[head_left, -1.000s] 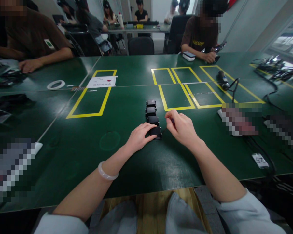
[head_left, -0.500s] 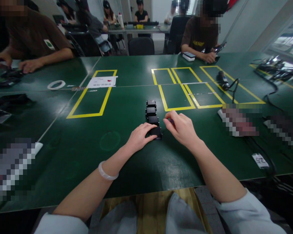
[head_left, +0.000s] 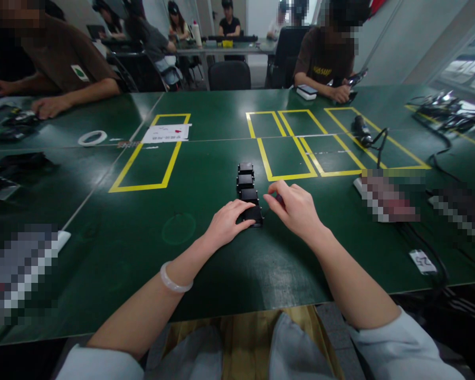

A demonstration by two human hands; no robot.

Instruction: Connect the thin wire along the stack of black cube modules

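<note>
Several small black box-shaped parts with shiny bits at their corners form a row running away from me; the farthest black part [head_left: 245,168] stands clear of my hands. My left hand [head_left: 226,222] has its thumb and fingers around the nearest black part [head_left: 254,214], which rests on the green table [head_left: 229,279]. Just right of that part, my right hand [head_left: 295,207] is closed in a pinch above the table. Something small and dark shows between its fingers, too little to name.
Yellow tape rectangles [head_left: 293,177] mark the table beyond my hands. A white paper sheet [head_left: 167,133] and a tape roll [head_left: 92,138] lie at the left. At the right are a black device on a cable [head_left: 362,131] and bundled cables [head_left: 445,108]. Other people sit across the table.
My right hand's fingertips have shifted very slightly toward the nearest black part. My left hand keeps its hold, and the row of parts stays in place.
</note>
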